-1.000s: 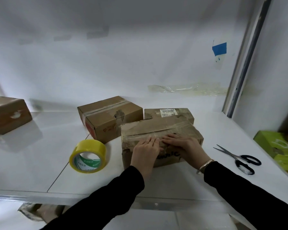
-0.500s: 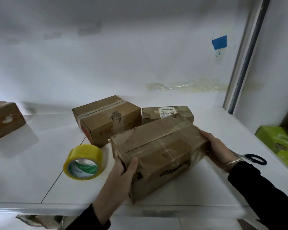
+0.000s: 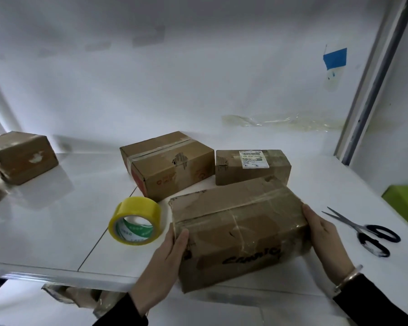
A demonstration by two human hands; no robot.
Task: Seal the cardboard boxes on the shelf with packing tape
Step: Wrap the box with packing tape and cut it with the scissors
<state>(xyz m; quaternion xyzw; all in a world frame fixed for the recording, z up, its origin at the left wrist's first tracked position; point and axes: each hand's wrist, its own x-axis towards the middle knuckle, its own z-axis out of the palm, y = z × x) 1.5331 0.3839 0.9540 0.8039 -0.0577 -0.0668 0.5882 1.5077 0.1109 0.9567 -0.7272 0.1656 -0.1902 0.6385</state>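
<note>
Lower-centre box [image 3: 238,229]: creased, tape-slick cardboard; likely light, walls give.
Left hand [image 3: 167,252]: clamped on left end.
Right hand [image 3: 325,236]: clasps right end.
Grip: corners, probably stiffest.

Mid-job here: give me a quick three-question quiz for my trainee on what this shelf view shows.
1. True or false: the scissors lie to the right of the front box.
2. How many hands hold the front box? A none; B one; C both.
3. Fill in: the tape roll is ___ in colour.

Key: 1 true. 2 C, the left hand and the right hand are at its ends. 3 yellow.
</note>
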